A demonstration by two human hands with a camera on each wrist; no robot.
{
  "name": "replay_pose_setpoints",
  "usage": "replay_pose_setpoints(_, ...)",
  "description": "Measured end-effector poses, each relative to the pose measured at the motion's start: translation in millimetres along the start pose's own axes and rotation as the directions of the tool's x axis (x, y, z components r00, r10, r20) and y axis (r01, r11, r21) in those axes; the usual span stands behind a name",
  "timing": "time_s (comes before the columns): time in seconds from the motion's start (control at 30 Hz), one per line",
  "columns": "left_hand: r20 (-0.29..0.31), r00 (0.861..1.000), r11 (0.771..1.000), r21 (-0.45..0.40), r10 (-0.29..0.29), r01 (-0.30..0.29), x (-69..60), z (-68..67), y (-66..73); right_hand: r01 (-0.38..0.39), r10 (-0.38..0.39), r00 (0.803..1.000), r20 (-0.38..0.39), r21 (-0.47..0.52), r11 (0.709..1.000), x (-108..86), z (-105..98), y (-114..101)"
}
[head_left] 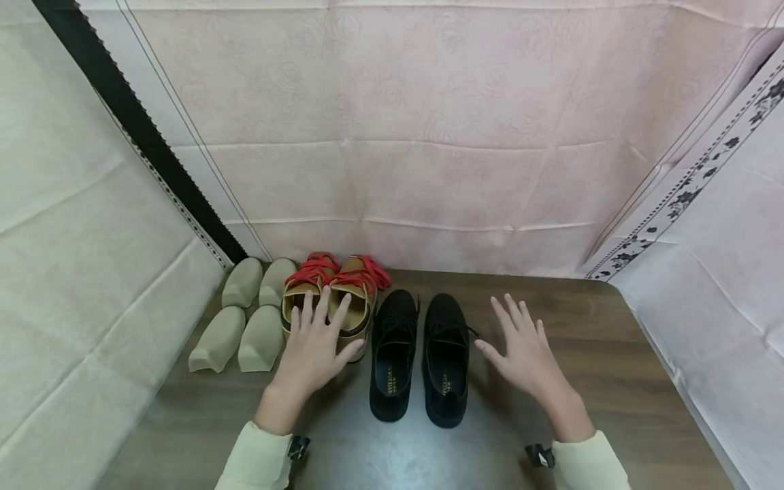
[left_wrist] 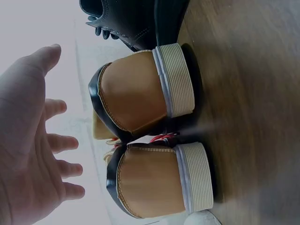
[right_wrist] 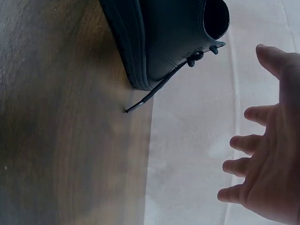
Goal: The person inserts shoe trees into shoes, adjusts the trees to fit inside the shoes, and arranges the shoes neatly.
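Two black lace-up shoes (head_left: 393,388) (head_left: 446,401) stand side by side on the wooden surface, toes away from me. My left hand (head_left: 314,354) hovers with spread fingers over the brown shoes with red laces (head_left: 361,299), hiding part of them. In the left wrist view, that hand (left_wrist: 33,145) is apart from the brown heels (left_wrist: 136,93). To the right of the black pair, my right hand (head_left: 523,350) is held with fingers spread, holding nothing. The right wrist view shows this hand (right_wrist: 267,154) apart from a black shoe (right_wrist: 173,37) whose lace hangs down.
Several pale green shoe-shaped pieces (head_left: 217,340) stand at the left beside the brown pair. The wooden surface (head_left: 588,340) is bounded by light cloth at the back (head_left: 429,170), left (head_left: 79,272) and right (head_left: 723,272).
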State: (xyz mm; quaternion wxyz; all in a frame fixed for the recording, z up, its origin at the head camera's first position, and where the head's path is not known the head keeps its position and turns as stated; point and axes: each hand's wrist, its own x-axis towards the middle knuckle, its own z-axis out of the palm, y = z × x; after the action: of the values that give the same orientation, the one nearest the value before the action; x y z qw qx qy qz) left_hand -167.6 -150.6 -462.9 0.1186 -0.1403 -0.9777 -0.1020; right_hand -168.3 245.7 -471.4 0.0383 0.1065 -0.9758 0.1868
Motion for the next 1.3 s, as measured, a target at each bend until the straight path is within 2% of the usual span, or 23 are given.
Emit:
replay_pose_setpoints(0.2, 0.041, 0.999, 1.000, -0.013, -0.001, 0.001, 1.1, -2.5, -5.5, 0.007, -0.007, 1.000, 0.010, 0.087, 0.996, 0.0, -2.0, -1.3)
replay_pose_setpoints(0.37, 0.052, 0.999, 0.999, -0.034, 0.004, -0.002, 1.6, -5.1, -10.5, 0.017, -0.021, 0.999, 0.024, 0.173, 0.985, 0.6, -0.2, -3.4)
replay_pose_setpoints(0.53, 0.067, 0.998, 1.000, -0.030, 0.011, -0.009, 0.7, -7.2, -16.1, 0.021, -0.029, 0.999, 0.034, 0.216, 0.976, 0.8, 2.8, -2.9)
replay_pose_setpoints(0.8, 0.049, 0.998, 1.000, -0.004, 0.028, -0.028, -2.3, -11.1, -25.0, 0.038, -0.051, 0.998, 0.035, 0.305, 0.952, 0.1, 10.8, -3.2)
replay_pose_setpoints(1.1, 0.030, 0.999, 0.999, -0.004, 0.044, -0.044, -2.1, -13.6, -34.5, -0.004, -0.015, 0.999, 0.044, 0.399, 0.917, 4.7, 17.2, -5.9)
replay_pose_setpoints(1.3, 0.005, 0.998, 0.998, -0.022, 0.063, -0.063, -2.2, -16.5, -41.1, 0.034, -0.045, 0.999, 0.017, 0.414, 0.910, 6.6, 22.4, -10.8)
